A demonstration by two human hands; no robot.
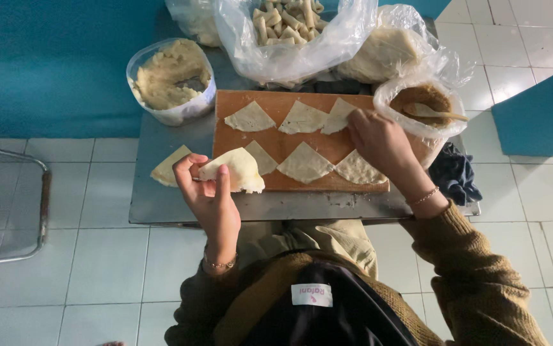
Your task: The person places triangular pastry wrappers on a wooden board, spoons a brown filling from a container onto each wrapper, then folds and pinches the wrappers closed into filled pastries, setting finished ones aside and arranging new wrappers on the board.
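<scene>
Left hand (209, 192), head view: I log it raised above the near edge of the metal table (161, 205), fingers curled around a stack of pale triangular wrappers (235, 172). The stack rests on the fingers with the thumb on its left end; its long axis runs left to right, rounded edge far, and its right end overhangs the near left corner of the wooden board (276, 144).

Right hand (379, 141), same view: I log it palm down over the right part of the board, fingers bent and narrow, tips touching the right edge of the far-row wrapper (339, 115). Whether it pinches that sheet or only presses it I cannot tell.

Board contents: far row, three single triangles, the left one (249, 117), the middle one (303, 118) and the one under the right fingertips. Near row, one triangle (305, 163) at centre, another (358, 170) just below the right wrist, and a partly hidden one (263, 157) tucked behind the held stack.

Relation I note: the stack lies left of the board's laid sheets, and the left hand alone bears it; the right hand is well apart from it, across the board.

Surroundings: one loose triangle (166, 170) on the table left of the board; a tub of pale mash (170, 80) far left; a bag of rolled pieces (289, 22) far centre; a bagged bowl of brown filling (420, 102) with a wooden spoon (433, 113) just beside the right hand.
</scene>
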